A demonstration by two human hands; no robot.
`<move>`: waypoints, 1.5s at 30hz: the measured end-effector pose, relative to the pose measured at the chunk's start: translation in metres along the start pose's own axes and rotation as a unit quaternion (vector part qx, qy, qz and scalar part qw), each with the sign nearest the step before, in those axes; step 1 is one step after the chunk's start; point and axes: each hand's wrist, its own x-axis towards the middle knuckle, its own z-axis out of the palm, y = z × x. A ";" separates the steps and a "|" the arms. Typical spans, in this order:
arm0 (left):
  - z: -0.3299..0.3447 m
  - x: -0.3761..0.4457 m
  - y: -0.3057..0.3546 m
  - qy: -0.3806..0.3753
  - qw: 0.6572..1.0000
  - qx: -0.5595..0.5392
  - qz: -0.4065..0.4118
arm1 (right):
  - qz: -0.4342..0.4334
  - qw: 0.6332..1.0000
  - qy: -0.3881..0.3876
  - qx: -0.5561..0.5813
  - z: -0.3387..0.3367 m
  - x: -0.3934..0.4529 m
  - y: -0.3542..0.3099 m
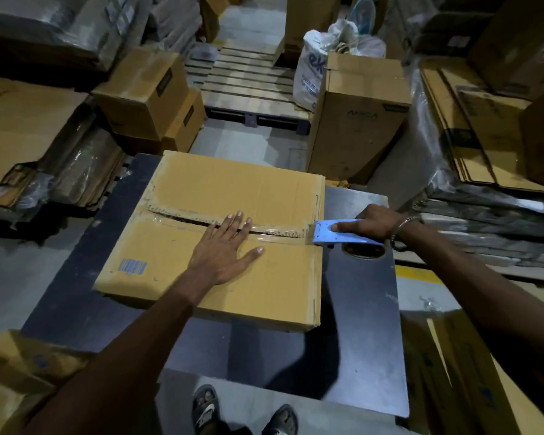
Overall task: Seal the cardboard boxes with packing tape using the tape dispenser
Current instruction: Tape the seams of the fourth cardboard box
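Cardboard box [220, 233]: it lies flat on a dark table [361, 324], towards the far left part of the top. Its two top flaps meet in a seam that runs from left to right across the middle.
Packing tape [280, 230]: a clear, shiny strip lies along the seam, from near the left hand to the right edge of the box. The left part of the seam shows older, crumpled tape.
Left hand [225, 249]: it lies flat on the box lid with the fingers straight and spread. The palm is on the near flap and the fingertips reach over the seam to the far flap. It presses down and holds nothing.
Tape dispenser [336, 235]: blue, at the right edge of the box, exactly where the seam ends. Its front end touches the box edge and the body sticks out over the table. A roll shows below it, partly hidden.
Right hand [369, 222]: it grips the dispenser from above, fingers curled around the body and the index finger stretched along the blue plate. A metal bangle [404, 229] is on the wrist.
Position of box to hands: the box is under the left hand and just left of the right hand.
Around: stacked cartons [151, 95], a wooden pallet [248, 83], a white sack [311, 70].
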 end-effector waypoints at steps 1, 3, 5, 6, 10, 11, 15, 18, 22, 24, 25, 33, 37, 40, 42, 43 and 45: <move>0.000 -0.001 0.003 0.006 1.000 0.005 -0.008 | -0.001 1.000 0.006 0.016 0.002 0.002 0.003; -0.001 -0.004 0.016 0.024 0.999 0.007 -0.043 | -0.005 0.999 0.012 0.034 0.002 0.001 0.004; -0.002 -0.008 0.044 0.042 0.996 -0.015 -0.073 | -0.003 0.999 0.006 0.042 0.003 0.001 0.005; -0.003 -0.009 0.064 0.046 0.996 -0.027 -0.066 | -0.002 0.999 0.001 0.043 0.004 0.001 0.004; 0.006 -0.002 0.157 0.032 0.998 -0.055 0.008 | 0.007 0.999 -0.012 0.045 0.005 0.003 0.005; 0.010 0.002 0.170 0.035 0.998 -0.052 0.002 | 0.008 0.999 -0.014 0.043 0.005 0.004 0.007; 0.019 0.008 0.173 0.039 0.999 0.002 -0.018 | -0.002 0.999 -0.018 0.046 0.008 0.007 0.014; 0.016 0.006 0.168 0.048 0.999 0.005 -0.008 | -0.011 0.998 -0.014 0.055 0.014 0.004 0.018; 0.018 0.008 0.163 0.036 0.999 0.011 0.009 | -0.010 0.996 -0.003 0.085 0.016 -0.006 0.032; 0.020 0.009 0.161 0.042 0.999 0.006 0.009 | -0.005 0.995 0.006 0.098 0.013 -0.013 0.046; 0.021 0.009 0.161 0.043 0.999 0.004 0.011 | 0.005 0.993 0.013 0.116 0.013 -0.016 0.056; 0.027 0.010 0.158 0.066 0.998 0.005 0.017 | 0.016 0.989 0.046 0.140 0.043 -0.020 0.062; 0.027 0.011 0.159 0.061 0.998 0.015 0.013 | 0.019 0.987 0.033 0.159 0.053 -0.014 0.056; 0.027 0.011 0.160 0.066 0.998 0.020 0.011 | 0.021 0.985 0.028 0.168 0.059 -0.007 0.053; 0.026 0.010 0.160 0.067 0.998 0.017 0.012 | 0.027 0.984 0.024 0.172 0.063 0.000 0.052; 0.026 0.010 0.160 0.069 0.997 0.015 0.012 | 0.031 0.984 0.022 0.172 0.064 0.001 0.051; 0.026 0.011 0.161 0.070 0.997 0.010 0.010 | 0.039 0.982 0.017 0.181 0.065 0.003 0.049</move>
